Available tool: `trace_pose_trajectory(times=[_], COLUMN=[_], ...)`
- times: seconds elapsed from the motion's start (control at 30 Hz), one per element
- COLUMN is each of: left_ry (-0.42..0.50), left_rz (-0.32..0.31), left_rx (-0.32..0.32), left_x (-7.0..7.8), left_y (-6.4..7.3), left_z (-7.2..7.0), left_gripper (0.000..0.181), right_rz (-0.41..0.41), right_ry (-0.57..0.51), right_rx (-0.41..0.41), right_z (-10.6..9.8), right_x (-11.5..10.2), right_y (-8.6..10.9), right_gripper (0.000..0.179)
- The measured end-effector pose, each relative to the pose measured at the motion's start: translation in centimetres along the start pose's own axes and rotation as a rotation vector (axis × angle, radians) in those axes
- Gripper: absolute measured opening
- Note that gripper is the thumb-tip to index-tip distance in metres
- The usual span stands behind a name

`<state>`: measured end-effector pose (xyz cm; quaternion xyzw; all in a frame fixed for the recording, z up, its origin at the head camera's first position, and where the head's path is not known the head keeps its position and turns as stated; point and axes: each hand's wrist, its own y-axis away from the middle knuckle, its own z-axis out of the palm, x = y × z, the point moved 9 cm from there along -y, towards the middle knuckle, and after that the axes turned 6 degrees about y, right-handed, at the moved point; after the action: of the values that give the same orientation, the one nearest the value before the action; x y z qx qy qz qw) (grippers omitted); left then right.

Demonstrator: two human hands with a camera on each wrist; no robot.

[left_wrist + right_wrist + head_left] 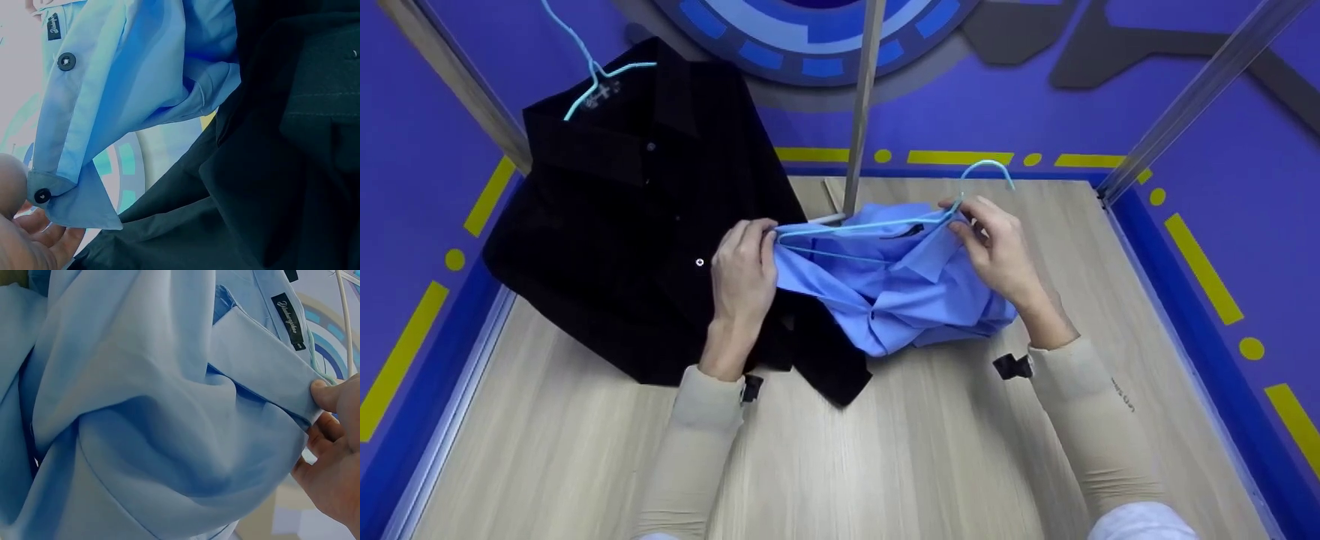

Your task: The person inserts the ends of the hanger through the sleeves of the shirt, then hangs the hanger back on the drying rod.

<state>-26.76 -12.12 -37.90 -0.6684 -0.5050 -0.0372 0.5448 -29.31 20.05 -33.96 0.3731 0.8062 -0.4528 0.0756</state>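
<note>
A light blue shirt (945, 300) with dark buttons hangs bunched between the two hands, a pale blue wire hanger (877, 223) at its neck opening. My left hand (744, 271) pinches the shirt's front edge by one end of the hanger. In the left wrist view the left thumb and fingers (48, 236) lie around a buttoned corner of the collar. On the other side, my right hand (997, 244) pinches the collar close below the hanger's hook. The right wrist view shows the right thumb (325, 395) on the collar edge, near a black label (288, 320).
To the left a black shirt (607, 247) hangs on another pale blue hanger (596, 71), its sleeve reaching over the wooden surface (847, 465). A metal post (861, 112) rises behind the blue shirt. Blue-purple panels (1200, 262) enclose the sides and back.
</note>
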Motion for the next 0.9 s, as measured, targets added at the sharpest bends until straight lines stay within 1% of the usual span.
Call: trace_pose_trajectory(times=[0.13, 0.2, 0.27, 0.37, 0.5, 0.57, 0.7, 0.8, 0.9], left_ry=[0.027, 0.056, 0.087, 0.162, 0.239, 0.255, 0.277, 0.283, 0.278], left_rz=[-0.050, -0.085, -0.123, -0.180, -0.259, -0.288, -0.323, -0.332, -0.338], left_rx=[-0.005, -0.012, -0.025, -0.052, -0.088, -0.102, -0.123, -0.132, -0.137], left_x=[-0.6, -1.0, -1.5, -2.2, -3.1, -3.3, -3.7, -3.7, -3.8], left_y=[-0.3, -0.4, -0.6, -0.8, -1.0, -1.1, -1.1, -1.2, -1.2], left_z=[-0.2, -0.2, -0.3, -0.2, -0.1, -0.1, 0.0, 0.0, 0.0], left_gripper=[0.011, 0.010, 0.009, 0.009, 0.008, 0.008, 0.009, 0.009, 0.009], right_rz=[-0.025, -0.021, -0.014, -0.012, -0.050, -0.075, -0.102, -0.114, -0.129], right_ry=[-0.046, -0.070, -0.088, -0.112, -0.131, -0.143, -0.154, -0.158, -0.178], right_rx=[-0.025, -0.059, -0.093, -0.139, -0.174, -0.183, -0.187, -0.194, -0.217], right_z=[-0.3, -0.5, -0.5, -0.4, -0.3, -0.3, -0.2, -0.2, -0.2], right_x=[-2.1, -2.7, -2.8, -2.5, -2.4, -2.5, -2.3, -2.3, -2.7], right_y=[-0.4, -0.6, -0.6, -0.4, -0.1, 0.0, 0.1, 0.1, 0.2], right_gripper=[0.022, 0.020, 0.019, 0.018, 0.021, 0.023, 0.026, 0.028, 0.027])
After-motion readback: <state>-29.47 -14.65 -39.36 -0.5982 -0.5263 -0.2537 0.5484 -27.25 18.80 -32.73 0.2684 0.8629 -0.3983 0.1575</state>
